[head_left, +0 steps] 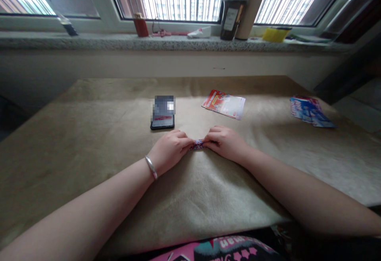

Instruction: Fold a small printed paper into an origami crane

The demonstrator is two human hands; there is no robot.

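Between my hands, low over the tan table cover (119,150), is a small blue, white and red patterned strip (198,145), perhaps folded paper. My left hand (171,150), with a silver bangle at the wrist, pinches its left end. At its right end my right hand (224,142) holds on with thumb and fingers pressed together. My fingers cover both ends, so its full length is hidden. A black phone (162,122) lies just beyond my left hand, part of its screen blurred out.
A red and white printed sheet (224,104) lies beyond my right hand. Several blue and red packets (311,112) overlap at the table's right side. Along the granite windowsill (104,43) stand a red container (141,25), a dark lidded jar (232,19) and a yellow item (275,35).
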